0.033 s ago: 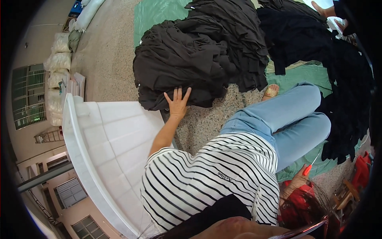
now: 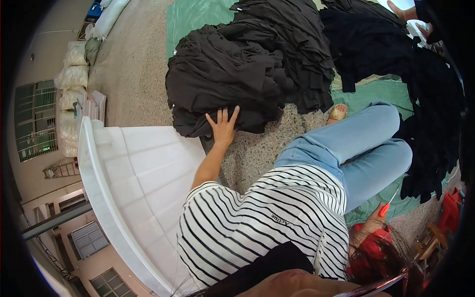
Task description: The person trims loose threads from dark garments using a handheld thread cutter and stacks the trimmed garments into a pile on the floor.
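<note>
My left hand lies open with its fingers spread on the near edge of a heaped pile of dark grey-brown cloth. The pile looks like folded garments or fabric pieces, loosely stacked and wrinkled. Low on the right, beside my jeans, my right hand is closed around an orange-handled tool with a thin metal shaft. Its exact kind cannot be made out. Part of that hand is hidden behind loose hair.
A big white plastic tub stands left. Black cloth spreads along the right over a green sheet. Another person's hands show at the top right. Red plastic seats sit lower right; stuffed clear bags line the wall.
My left hand has shifted very slightly to the right on the dark cloth. The orange-handled tool in my right hand has moved up a little. The rest looks the same.
</note>
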Demonstrator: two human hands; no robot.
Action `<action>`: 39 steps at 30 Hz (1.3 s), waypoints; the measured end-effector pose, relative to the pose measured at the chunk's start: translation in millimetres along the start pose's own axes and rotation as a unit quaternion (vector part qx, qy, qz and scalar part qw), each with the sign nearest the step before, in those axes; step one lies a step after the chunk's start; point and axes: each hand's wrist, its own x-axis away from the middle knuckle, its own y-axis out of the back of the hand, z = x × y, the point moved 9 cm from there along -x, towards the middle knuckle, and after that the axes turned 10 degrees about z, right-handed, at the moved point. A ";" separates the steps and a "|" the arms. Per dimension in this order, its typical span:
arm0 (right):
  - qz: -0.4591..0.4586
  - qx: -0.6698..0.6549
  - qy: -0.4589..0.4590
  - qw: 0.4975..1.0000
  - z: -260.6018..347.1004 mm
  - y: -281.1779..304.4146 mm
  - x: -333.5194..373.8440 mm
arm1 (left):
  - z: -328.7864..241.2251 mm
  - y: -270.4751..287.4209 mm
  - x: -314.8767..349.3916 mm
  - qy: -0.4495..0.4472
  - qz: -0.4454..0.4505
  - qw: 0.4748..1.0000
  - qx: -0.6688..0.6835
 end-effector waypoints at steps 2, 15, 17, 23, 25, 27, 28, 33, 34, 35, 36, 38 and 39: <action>0.055 0.040 -0.023 0.997 19.0 11.0 -14.4 | 4.2 -8.7 -7.1 0.058 -0.028 0.997 -0.042; 0.009 0.022 0.032 0.999 26.4 20.9 -29.4 | 208.9 31.8 78.0 0.298 -0.375 0.240 0.844; 0.018 0.001 0.030 0.999 27.9 18.5 -37.0 | 267.1 86.3 86.2 0.251 -0.504 0.230 0.794; 0.015 0.010 -0.001 1.000 32.7 20.8 -32.3 | 238.8 232.7 -21.6 0.097 -0.520 0.457 0.715; 0.020 0.005 -0.013 1.000 30.1 17.0 -24.7 | 183.6 236.4 -66.7 0.091 -0.435 0.840 0.311; 0.002 0.018 -0.021 1.000 24.5 21.0 -12.4 | 70.3 188.8 -155.7 0.111 0.073 0.934 0.332; 0.012 0.010 -0.034 0.999 19.4 17.6 -8.8 | 13.7 209.3 -166.3 -0.076 -0.131 0.947 0.282; -0.034 -0.014 -0.050 0.998 4.1 27.7 10.8 | -64.2 111.5 -161.4 -0.173 0.247 0.941 -0.152; -0.040 -0.015 -0.059 0.997 -3.1 29.8 15.0 | -68.1 110.3 -163.5 -0.168 0.233 0.945 -0.159; -0.032 -0.015 -0.067 0.997 -11.7 29.9 18.4 | -74.2 109.3 -163.1 -0.174 0.229 0.942 -0.173; -0.022 -0.016 -0.073 0.997 -19.5 27.9 22.0 | -77.4 108.6 -164.2 -0.178 0.226 0.939 -0.188; -0.037 -0.004 -0.052 0.998 -37.7 20.0 25.2 | -83.0 102.5 -172.8 -0.198 0.228 0.932 -0.201; -0.050 0.009 -0.024 0.998 -39.8 19.3 26.7 | -84.5 99.6 -180.8 -0.200 0.229 0.930 -0.207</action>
